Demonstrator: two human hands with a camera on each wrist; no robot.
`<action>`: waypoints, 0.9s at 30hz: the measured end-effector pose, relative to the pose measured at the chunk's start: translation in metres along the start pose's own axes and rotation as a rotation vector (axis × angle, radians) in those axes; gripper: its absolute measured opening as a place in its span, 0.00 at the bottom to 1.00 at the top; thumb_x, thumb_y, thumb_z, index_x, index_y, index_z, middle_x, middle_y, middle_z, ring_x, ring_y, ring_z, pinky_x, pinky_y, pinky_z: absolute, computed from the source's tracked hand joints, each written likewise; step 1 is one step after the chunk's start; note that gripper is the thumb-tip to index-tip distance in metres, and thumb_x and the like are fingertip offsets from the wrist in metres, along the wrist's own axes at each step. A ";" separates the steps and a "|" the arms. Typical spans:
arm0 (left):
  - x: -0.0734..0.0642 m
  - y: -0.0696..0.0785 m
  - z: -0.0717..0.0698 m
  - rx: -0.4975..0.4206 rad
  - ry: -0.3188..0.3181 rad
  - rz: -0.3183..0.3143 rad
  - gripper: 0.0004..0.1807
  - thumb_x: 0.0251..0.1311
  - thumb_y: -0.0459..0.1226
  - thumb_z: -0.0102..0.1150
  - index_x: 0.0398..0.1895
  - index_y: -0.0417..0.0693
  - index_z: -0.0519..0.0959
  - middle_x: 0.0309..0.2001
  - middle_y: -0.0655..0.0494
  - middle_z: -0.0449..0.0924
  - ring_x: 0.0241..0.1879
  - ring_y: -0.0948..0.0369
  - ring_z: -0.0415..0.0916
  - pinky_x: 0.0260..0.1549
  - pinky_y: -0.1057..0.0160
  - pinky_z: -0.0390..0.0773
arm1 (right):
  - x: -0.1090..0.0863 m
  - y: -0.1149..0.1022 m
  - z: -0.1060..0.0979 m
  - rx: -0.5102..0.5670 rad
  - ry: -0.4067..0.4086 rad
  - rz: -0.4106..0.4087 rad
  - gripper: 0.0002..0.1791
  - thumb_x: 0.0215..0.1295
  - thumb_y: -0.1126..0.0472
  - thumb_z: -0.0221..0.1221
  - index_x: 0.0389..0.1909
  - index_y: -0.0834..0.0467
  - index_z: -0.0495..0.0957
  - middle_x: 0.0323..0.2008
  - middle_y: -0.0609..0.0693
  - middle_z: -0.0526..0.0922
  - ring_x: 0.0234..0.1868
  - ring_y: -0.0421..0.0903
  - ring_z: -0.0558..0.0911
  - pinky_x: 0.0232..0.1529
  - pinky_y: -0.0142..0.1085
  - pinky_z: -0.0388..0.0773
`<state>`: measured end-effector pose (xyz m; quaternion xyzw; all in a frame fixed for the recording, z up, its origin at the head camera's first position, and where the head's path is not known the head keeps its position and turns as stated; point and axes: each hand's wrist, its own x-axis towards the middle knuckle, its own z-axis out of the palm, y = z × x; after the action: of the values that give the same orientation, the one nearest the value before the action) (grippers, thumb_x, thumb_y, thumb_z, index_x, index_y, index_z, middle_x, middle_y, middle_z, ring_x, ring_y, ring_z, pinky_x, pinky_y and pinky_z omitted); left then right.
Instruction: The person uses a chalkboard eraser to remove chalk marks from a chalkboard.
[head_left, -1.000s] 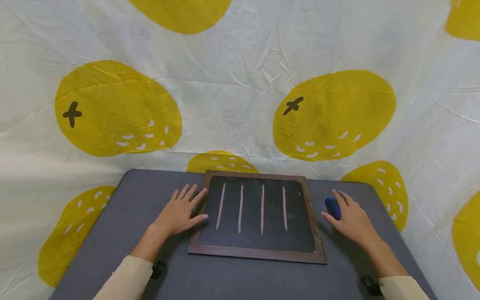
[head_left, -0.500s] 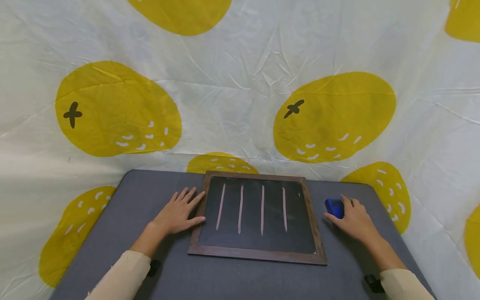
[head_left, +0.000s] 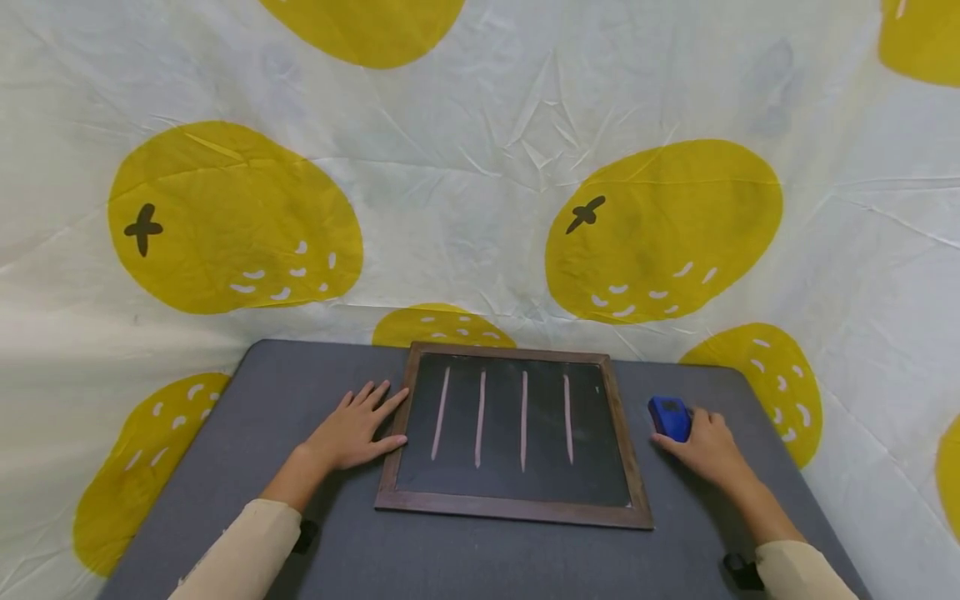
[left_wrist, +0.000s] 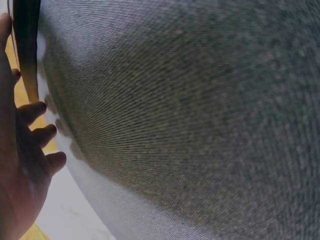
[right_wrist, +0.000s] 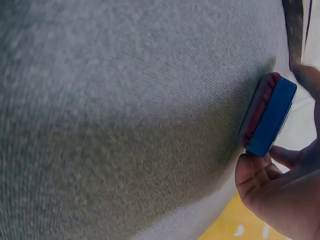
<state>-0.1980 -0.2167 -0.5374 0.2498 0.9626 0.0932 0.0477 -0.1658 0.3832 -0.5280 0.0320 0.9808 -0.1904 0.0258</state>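
Observation:
A framed chalkboard [head_left: 501, 487] lies on the table with several chalk strokes [head_left: 524, 421] drawn on it. My left hand [head_left: 352, 435] is at its left side, fingers spread, with the index finger and thumb reaching onto the frame's left edge. In the left wrist view this left hand [left_wrist: 22, 155] shows only partly, over the grey surface. To the right of the board is a blue chalkboard eraser [head_left: 669, 418]. My right hand [head_left: 712, 454] has its thumb along the eraser's near edge and curled fingers at its right side. The right wrist view shows the eraser's dark red felt [right_wrist: 261, 110] facing down.
The grey tabletop [head_left: 465, 562] has rounded far corners. Behind it hangs a white cloth [head_left: 457, 225] with large yellow fruit prints, close to the far edge. A dark device [head_left: 742, 572] sits at the right wrist.
My right hand has drawn back to the right and toward me, its fingers shifting from over the eraser to its right side. The eraser has barely moved. The left hand and chalkboard stay put.

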 end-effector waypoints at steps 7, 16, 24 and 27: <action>0.000 0.000 0.003 -0.032 -0.030 -0.020 0.46 0.70 0.70 0.45 0.84 0.63 0.52 0.82 0.40 0.52 0.80 0.35 0.49 0.69 0.26 0.56 | -0.002 0.000 0.005 0.028 0.024 0.009 0.50 0.65 0.46 0.68 0.62 0.88 0.60 0.49 0.85 0.67 0.44 0.73 0.73 0.41 0.63 0.77; 0.001 -0.001 0.006 -0.044 -0.016 -0.019 0.45 0.70 0.69 0.46 0.84 0.63 0.52 0.82 0.40 0.52 0.80 0.35 0.48 0.69 0.25 0.56 | -0.004 -0.005 0.003 0.050 0.027 0.023 0.49 0.67 0.48 0.67 0.63 0.88 0.59 0.50 0.86 0.66 0.45 0.74 0.73 0.41 0.62 0.76; 0.000 0.000 0.003 -0.046 -0.022 -0.023 0.46 0.70 0.69 0.46 0.84 0.63 0.52 0.82 0.41 0.51 0.80 0.35 0.48 0.69 0.25 0.55 | -0.002 -0.004 0.000 0.044 0.042 0.008 0.48 0.68 0.48 0.66 0.64 0.88 0.59 0.51 0.86 0.66 0.47 0.75 0.72 0.42 0.64 0.76; 0.000 0.000 0.002 -0.039 -0.025 -0.025 0.46 0.70 0.69 0.46 0.84 0.63 0.52 0.82 0.41 0.52 0.80 0.35 0.48 0.69 0.25 0.56 | -0.001 -0.006 -0.003 0.043 0.041 -0.003 0.48 0.69 0.49 0.65 0.65 0.87 0.59 0.53 0.86 0.65 0.49 0.75 0.72 0.43 0.64 0.76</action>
<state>-0.1974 -0.2166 -0.5396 0.2378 0.9631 0.1080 0.0658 -0.1657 0.3791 -0.5231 0.0352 0.9769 -0.2107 0.0047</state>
